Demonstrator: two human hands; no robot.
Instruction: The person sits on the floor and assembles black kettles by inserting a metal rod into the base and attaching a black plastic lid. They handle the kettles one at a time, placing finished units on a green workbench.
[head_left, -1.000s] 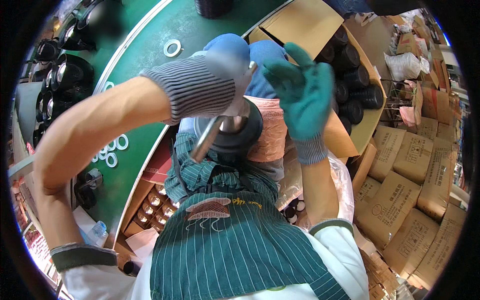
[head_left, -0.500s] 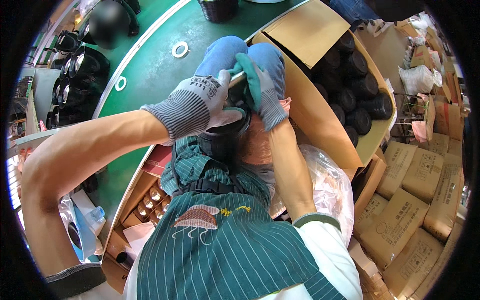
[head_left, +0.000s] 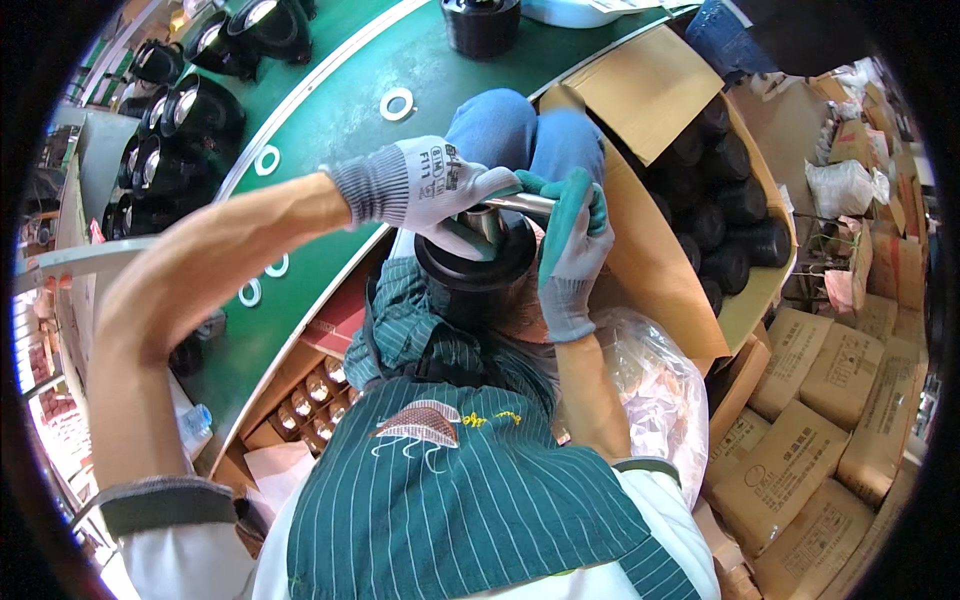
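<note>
A black round vessel (head_left: 460, 272) with a wide rim sits in my lap, close to the knees. On top of it stands a metal wrench (head_left: 527, 203), its upright shank at the vessel's middle and its bar reaching to the right. My left hand (head_left: 435, 192), in a grey glove, is closed around the wrench where shank and bar meet. Gripping the bar's right end is my right hand (head_left: 578, 240), in a grey glove with a green palm. The fingers hide part of the shank, and its lower tip is out of sight in the vessel.
On the green conveyor belt (head_left: 340, 130) lie white rings (head_left: 397, 104) and a black vessel (head_left: 480, 25). More black vessels (head_left: 200, 108) stand beyond its rail. To my right is an open carton (head_left: 630, 240) of black cylinders, then stacked cartons (head_left: 785, 470). A box of shiny bulb-like pieces (head_left: 305, 400) is at left.
My right hand has swung right and nearer, turning the wrench's bar from pointing away to pointing right. The left hand stays at the wrench's top. The view has shifted, and more white rings show.
</note>
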